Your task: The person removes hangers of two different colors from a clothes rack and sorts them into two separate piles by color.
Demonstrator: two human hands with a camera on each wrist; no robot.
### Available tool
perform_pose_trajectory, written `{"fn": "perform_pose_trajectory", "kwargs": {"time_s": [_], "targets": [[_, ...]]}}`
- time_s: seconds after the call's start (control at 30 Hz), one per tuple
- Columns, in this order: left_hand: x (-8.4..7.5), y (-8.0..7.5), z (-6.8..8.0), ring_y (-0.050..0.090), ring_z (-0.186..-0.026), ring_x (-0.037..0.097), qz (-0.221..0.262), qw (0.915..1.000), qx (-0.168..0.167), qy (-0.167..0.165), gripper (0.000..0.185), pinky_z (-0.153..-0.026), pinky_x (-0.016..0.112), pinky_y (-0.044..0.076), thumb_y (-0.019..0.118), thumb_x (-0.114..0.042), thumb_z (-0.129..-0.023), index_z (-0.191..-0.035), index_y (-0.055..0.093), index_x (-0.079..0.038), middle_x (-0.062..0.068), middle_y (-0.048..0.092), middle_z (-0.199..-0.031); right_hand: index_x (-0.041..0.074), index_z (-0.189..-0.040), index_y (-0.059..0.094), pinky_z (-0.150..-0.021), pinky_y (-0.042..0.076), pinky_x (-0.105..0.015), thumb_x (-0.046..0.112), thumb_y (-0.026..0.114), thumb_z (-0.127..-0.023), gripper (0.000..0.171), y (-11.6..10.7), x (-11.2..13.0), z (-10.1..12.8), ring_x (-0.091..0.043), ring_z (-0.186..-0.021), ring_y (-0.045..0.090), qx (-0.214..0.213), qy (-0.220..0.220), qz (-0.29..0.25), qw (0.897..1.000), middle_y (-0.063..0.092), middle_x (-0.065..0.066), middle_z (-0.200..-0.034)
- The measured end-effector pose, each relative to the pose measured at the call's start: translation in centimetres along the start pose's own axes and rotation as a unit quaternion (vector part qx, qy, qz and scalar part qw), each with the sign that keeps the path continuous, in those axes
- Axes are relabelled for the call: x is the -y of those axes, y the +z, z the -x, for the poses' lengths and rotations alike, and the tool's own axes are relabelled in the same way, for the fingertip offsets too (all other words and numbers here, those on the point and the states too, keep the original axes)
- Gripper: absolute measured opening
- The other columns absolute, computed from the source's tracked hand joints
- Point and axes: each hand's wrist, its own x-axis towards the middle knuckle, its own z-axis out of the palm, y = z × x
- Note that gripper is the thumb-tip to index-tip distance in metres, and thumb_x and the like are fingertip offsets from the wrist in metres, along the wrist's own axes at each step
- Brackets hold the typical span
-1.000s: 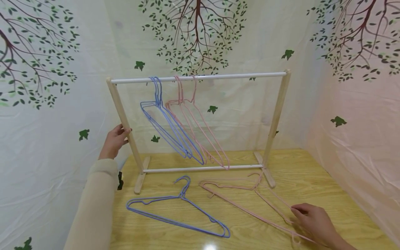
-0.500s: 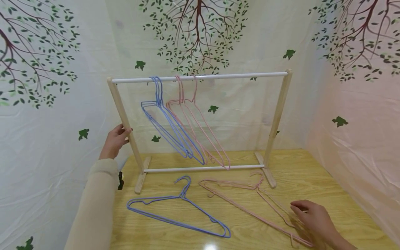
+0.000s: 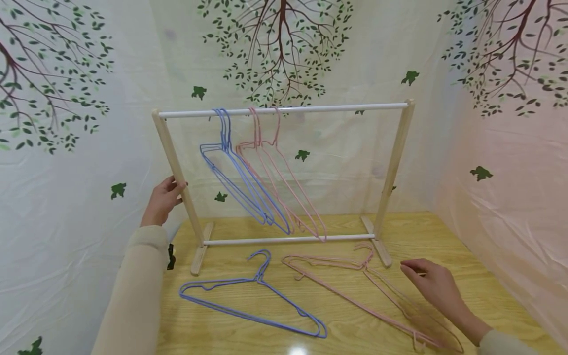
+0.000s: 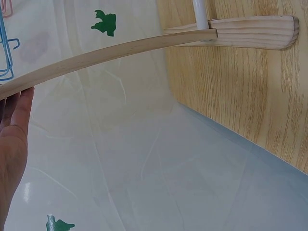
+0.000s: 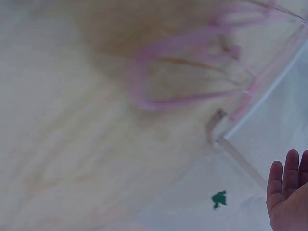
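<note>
A wooden clothes rack (image 3: 284, 109) stands at the back of the table. Blue hangers (image 3: 239, 182) and pink hangers (image 3: 288, 192) hang on its white top rail. My left hand (image 3: 161, 199) grips the rack's left post (image 3: 177, 172); in the left wrist view my left hand (image 4: 12, 144) lies against that post (image 4: 120, 50). A blue hanger (image 3: 248, 301) and two overlapping pink hangers (image 3: 341, 293) lie flat in front of the rack. My right hand (image 3: 432, 283) hovers just over the pink hangers' right side with relaxed fingers and holds nothing. In the blurred right wrist view my right hand (image 5: 288, 192) shows straight fingers, with a pink hanger (image 5: 178, 72) beyond.
The wooden table (image 3: 443, 236) is closed in on three sides by white sheets printed with trees and leaves. The rack's left foot (image 4: 255, 31) sits close to the table's left edge. The sheet on the right hangs near my right hand.
My right hand has lifted off the pink hangers on the table and moved up and left, toward the rack's right foot. The left hand and the hangers have stayed put.
</note>
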Motion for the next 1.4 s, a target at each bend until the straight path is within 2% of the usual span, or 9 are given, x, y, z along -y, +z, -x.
{"fn": "perform_pose_trajectory", "kwargs": {"time_s": [0.23,0.37,0.47,0.6,0.73,0.8,0.9,1.1,1.4], "targets": [[-0.1,0.1,0.1,0.039,-0.131,0.036,-0.002,1.0,0.0,-0.003,0.057,-0.11,0.055,0.035,0.043,-0.023,-0.108,-0.158,0.022,-0.005,0.03,0.037,-0.147,0.003,-0.107,0.075,-0.064,0.054,-0.018,0.02,0.069,-0.096,0.022,0.5,3.8,-3.7,-0.007,-0.079,0.067,-0.059,-0.035,-0.046,0.997,0.074,-0.011,-0.097],[-0.1,0.1,0.0,0.042,-0.128,0.033,0.002,1.0,0.0,0.001,0.057,-0.11,0.056,0.036,0.044,-0.022,-0.108,-0.157,0.023,-0.004,0.028,0.04,-0.143,0.002,-0.106,0.076,-0.063,0.051,-0.013,0.017,0.07,-0.095,0.02,0.9,6.1,-5.7,0.002,-0.078,0.063,-0.081,-0.05,-0.08,0.992,0.074,-0.012,-0.094],[0.0,0.1,-0.1,0.044,-0.125,0.03,0.002,1.0,0.0,0.001,0.057,-0.109,0.055,0.037,0.045,-0.022,-0.107,-0.157,0.025,-0.004,0.018,0.048,-0.132,0.002,-0.108,0.075,-0.064,0.05,-0.012,0.02,0.07,-0.096,0.022,0.9,7.9,-7.3,0.005,-0.078,0.061,-0.086,-0.051,-0.09,0.991,0.074,-0.011,-0.095],[0.1,0.0,-0.3,0.046,-0.122,0.026,0.0,1.0,-0.001,-0.002,0.057,-0.108,0.055,0.038,0.046,-0.024,-0.107,-0.157,0.025,-0.005,0.007,0.051,-0.124,0.004,-0.111,0.075,-0.061,0.05,-0.016,0.025,0.068,-0.096,0.027,0.8,10.7,-9.6,-0.004,-0.077,0.063,-0.076,-0.045,-0.102,0.991,0.074,-0.011,-0.096],[0.3,-0.2,-0.4,0.046,-0.123,0.027,0.001,1.0,0.0,-0.002,0.057,-0.109,0.055,0.037,0.046,-0.024,-0.107,-0.157,0.025,-0.006,0.022,0.045,-0.137,0.004,-0.115,0.073,-0.068,0.054,-0.027,0.029,0.067,-0.098,0.031,0.9,14.0,-11.6,-0.02,-0.085,0.066,-0.052,-0.043,-0.119,0.991,0.073,-0.011,-0.103],[0.3,-0.2,-0.4,0.044,-0.125,0.029,0.001,1.0,0.001,-0.003,0.057,-0.109,0.055,0.036,0.045,-0.023,-0.107,-0.158,0.024,-0.007,0.026,0.04,-0.143,0.004,-0.117,0.072,-0.077,0.055,-0.033,0.03,0.066,-0.098,0.033,1.1,15.6,-12.4,-0.023,-0.094,0.066,-0.041,-0.043,-0.128,0.99,0.072,-0.011,-0.107],[0.3,-0.2,-0.4,0.042,-0.128,0.032,0.0,1.0,0.004,-0.006,0.058,-0.11,0.055,0.036,0.045,-0.024,-0.107,-0.158,0.023,-0.008,0.028,0.037,-0.145,0.005,-0.119,0.072,-0.081,0.054,-0.039,0.029,0.066,-0.098,0.033,1.5,17.7,-13.2,-0.024,-0.098,0.065,-0.025,-0.04,-0.153,0.987,0.071,-0.011,-0.111],[0.2,-0.1,-0.3,0.044,-0.127,0.032,-0.001,1.0,0.002,-0.004,0.058,-0.109,0.053,0.037,0.046,-0.025,-0.107,-0.158,0.025,-0.007,0.023,0.042,-0.141,0.006,-0.122,0.071,-0.081,0.054,-0.038,0.028,0.066,-0.098,0.033,2.6,20.8,-14.5,-0.023,-0.098,0.064,-0.004,-0.023,-0.183,0.983,0.071,-0.01,-0.113],[0.1,-0.3,-0.3,0.047,-0.122,0.027,0.006,1.0,-0.001,0.002,0.057,-0.109,0.054,0.038,0.047,-0.023,-0.107,-0.157,0.026,-0.005,0.01,0.049,-0.127,0.007,-0.119,0.072,-0.088,0.054,-0.042,0.032,0.067,-0.097,0.033,3.9,23.4,-16.1,-0.024,-0.1,0.065,0.006,-0.017,-0.177,0.984,0.072,-0.009,-0.109]]}}
